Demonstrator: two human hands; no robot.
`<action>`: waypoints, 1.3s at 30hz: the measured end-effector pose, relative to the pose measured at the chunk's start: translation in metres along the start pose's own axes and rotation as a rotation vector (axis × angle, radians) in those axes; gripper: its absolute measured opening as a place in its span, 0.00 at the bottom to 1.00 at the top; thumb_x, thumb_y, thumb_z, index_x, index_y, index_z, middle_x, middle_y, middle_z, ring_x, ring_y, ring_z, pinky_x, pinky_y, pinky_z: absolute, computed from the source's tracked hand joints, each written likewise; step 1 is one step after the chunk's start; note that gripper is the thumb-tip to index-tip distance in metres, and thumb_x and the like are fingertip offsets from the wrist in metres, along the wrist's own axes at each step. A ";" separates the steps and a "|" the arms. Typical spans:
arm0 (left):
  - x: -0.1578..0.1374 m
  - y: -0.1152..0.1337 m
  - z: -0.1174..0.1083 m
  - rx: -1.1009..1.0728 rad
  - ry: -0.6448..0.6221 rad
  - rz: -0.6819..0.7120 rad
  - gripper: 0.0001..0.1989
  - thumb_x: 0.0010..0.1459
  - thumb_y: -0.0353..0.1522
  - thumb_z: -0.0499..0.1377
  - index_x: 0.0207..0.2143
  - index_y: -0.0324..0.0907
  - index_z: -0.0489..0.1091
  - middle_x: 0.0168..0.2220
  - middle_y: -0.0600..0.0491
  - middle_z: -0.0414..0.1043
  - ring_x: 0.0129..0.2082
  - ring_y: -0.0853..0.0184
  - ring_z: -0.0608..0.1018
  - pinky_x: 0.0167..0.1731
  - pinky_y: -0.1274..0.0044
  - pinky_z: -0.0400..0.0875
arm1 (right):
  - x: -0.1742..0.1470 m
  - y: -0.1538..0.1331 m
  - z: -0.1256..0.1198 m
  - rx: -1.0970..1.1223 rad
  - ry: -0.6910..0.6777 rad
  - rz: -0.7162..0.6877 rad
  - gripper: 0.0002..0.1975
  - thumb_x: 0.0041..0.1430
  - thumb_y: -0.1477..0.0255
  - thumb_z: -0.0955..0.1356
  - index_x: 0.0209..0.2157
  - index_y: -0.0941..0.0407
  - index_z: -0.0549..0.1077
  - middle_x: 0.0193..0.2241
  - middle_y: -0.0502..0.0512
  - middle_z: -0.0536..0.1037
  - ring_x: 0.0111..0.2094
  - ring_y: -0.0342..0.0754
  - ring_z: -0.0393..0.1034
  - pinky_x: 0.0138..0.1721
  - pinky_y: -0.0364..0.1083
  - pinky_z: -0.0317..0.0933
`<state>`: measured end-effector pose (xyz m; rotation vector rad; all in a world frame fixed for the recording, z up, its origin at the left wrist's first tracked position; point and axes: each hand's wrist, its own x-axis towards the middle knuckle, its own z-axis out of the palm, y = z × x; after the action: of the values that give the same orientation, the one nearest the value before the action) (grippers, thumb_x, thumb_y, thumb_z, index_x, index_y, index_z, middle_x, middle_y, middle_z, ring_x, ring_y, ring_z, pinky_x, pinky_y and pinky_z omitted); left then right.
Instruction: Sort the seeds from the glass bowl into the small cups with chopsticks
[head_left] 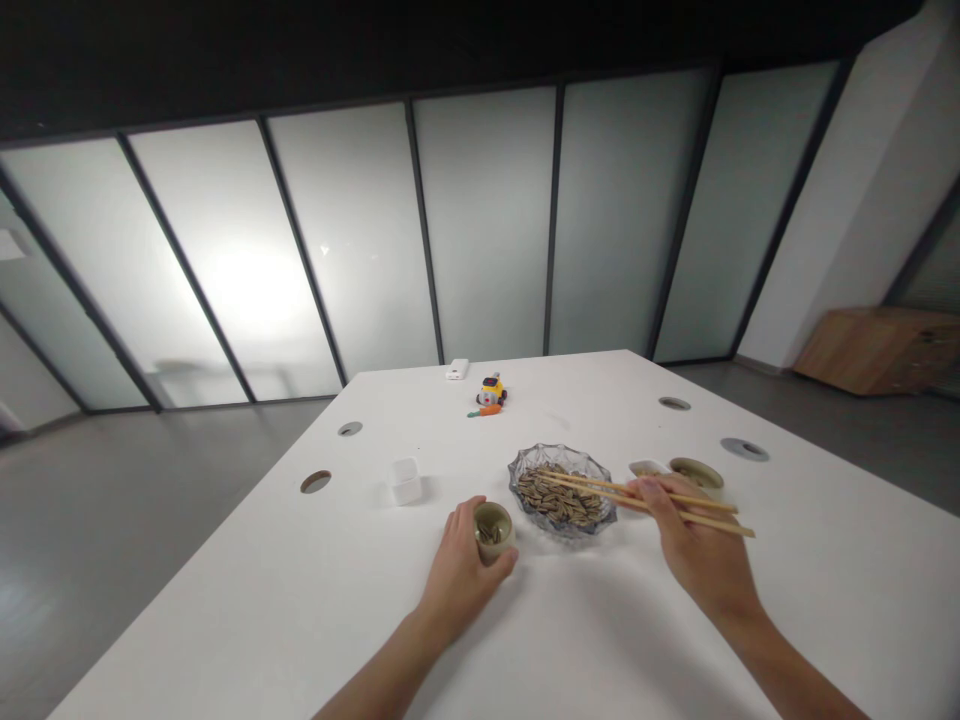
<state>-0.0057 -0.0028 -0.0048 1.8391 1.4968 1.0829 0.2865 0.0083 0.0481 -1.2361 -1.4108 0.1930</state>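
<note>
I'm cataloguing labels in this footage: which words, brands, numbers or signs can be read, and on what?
No text can be read anywhere.
Yellow toy vehicle: any markings are too small and blurred to read.
White object at the back: a small dark mark, too small to tell.
Cup, chopsticks and glass bowl: no lettering visible.

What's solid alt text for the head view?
A right hand holds chopsticks, tips at the seeds in a glass bowl, while the left hand grips a small cup with a few seeds inside. Beyond them on the white table are a toy vehicle and an orange carrot-shaped item.
</note>
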 end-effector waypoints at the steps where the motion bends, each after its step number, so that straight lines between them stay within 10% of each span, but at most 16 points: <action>1: 0.000 0.000 0.000 -0.001 0.002 0.001 0.33 0.55 0.35 0.66 0.63 0.43 0.65 0.59 0.42 0.73 0.62 0.49 0.75 0.66 0.59 0.67 | 0.000 0.000 0.001 0.067 0.002 0.048 0.26 0.67 0.45 0.67 0.31 0.51 0.83 0.31 0.55 0.84 0.32 0.53 0.81 0.35 0.51 0.77; 11: 0.001 0.000 0.002 0.009 -0.017 -0.010 0.35 0.55 0.36 0.65 0.64 0.41 0.63 0.60 0.40 0.72 0.63 0.49 0.73 0.67 0.59 0.65 | -0.013 -0.018 0.010 0.483 -0.202 0.327 0.27 0.57 0.42 0.75 0.32 0.54 0.83 0.34 0.58 0.84 0.28 0.50 0.80 0.27 0.47 0.77; 23: 0.001 0.000 0.001 0.007 -0.015 -0.020 0.35 0.54 0.38 0.65 0.63 0.41 0.63 0.60 0.40 0.72 0.63 0.48 0.73 0.67 0.59 0.65 | 0.003 -0.002 -0.003 -0.091 -0.014 -0.054 0.27 0.69 0.45 0.65 0.31 0.51 0.83 0.31 0.56 0.84 0.34 0.53 0.81 0.34 0.48 0.73; 39: 0.001 0.000 0.001 0.017 -0.025 -0.016 0.35 0.55 0.38 0.64 0.64 0.41 0.63 0.61 0.40 0.72 0.63 0.49 0.73 0.67 0.59 0.65 | -0.004 0.020 0.009 -0.102 -0.086 -0.124 0.22 0.72 0.49 0.65 0.35 0.50 0.82 0.34 0.53 0.85 0.37 0.52 0.81 0.40 0.49 0.71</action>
<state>-0.0046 -0.0019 -0.0048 1.8426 1.5086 1.0394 0.2884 0.0183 0.0284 -1.2306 -1.5833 0.0906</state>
